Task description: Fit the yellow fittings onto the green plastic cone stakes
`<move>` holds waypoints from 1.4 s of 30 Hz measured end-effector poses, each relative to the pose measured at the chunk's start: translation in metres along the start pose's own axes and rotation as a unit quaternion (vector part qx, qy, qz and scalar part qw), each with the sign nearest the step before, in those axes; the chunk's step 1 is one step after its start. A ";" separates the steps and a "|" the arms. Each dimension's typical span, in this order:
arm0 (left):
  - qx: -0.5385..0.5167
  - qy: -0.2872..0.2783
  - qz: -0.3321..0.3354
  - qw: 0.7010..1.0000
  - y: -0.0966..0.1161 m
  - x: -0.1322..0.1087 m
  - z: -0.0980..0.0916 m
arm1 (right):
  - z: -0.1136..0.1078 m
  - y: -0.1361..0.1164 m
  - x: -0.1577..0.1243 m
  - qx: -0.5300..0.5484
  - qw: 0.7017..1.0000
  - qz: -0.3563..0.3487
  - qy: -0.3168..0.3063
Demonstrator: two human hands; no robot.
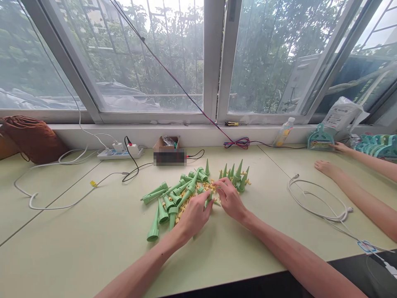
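Green plastic predominates: hollow tapered spikes (187, 193) lie in a loose heap on the pale tabletop (93, 248), between ten and twelve o'clock of the left hand (clock centred on that hand, twelve toward the window (173, 70)). Small yellow fittings (185, 203) are scattered among them, an arrangement that presumably keeps both kinds of part within short reach. The left hand (195, 213) is curled around a single green spike (209, 200), thumb against fingers; this grip probably steadies the piece beside the other hand. Between two and three o'clock, the right hand (230, 198) has its thumb and fingertips drawn together near the held spike; whether they pinch a fitting is not discernible at this size. Between one and two o'clock, an upright group of spikes (238, 173) stands tip-up, with yellow pieces projecting at its side; the wide ends likely serve as stable feet, and the spacing separates group from heap. Well apart, between two and three o'clock, a co-worker's hand (325, 166) rests on the tabletop. White cable (344, 216) lies coiled at three o'clock.
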State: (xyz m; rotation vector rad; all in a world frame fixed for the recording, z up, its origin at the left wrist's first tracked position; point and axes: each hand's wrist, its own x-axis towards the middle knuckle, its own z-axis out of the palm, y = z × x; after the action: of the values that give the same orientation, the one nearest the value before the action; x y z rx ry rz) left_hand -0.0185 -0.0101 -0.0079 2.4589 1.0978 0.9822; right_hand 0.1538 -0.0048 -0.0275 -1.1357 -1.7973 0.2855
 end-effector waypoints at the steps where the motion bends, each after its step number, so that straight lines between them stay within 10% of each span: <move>1: 0.002 -0.007 -0.001 1.000 0.000 0.000 0.000 | 0.000 0.000 0.000 0.004 1.000 0.000 0.000; 42: -0.276 0.101 -0.202 0.934 0.000 0.014 -0.017 | 0.000 -0.009 0.000 0.087 0.996 -0.001 -0.007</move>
State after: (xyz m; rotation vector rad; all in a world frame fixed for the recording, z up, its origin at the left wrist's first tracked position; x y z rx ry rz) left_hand -0.0234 0.0001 0.0114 1.6365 1.1329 1.2173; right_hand 0.1492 -0.0094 -0.0218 -1.0100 -1.7487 0.4406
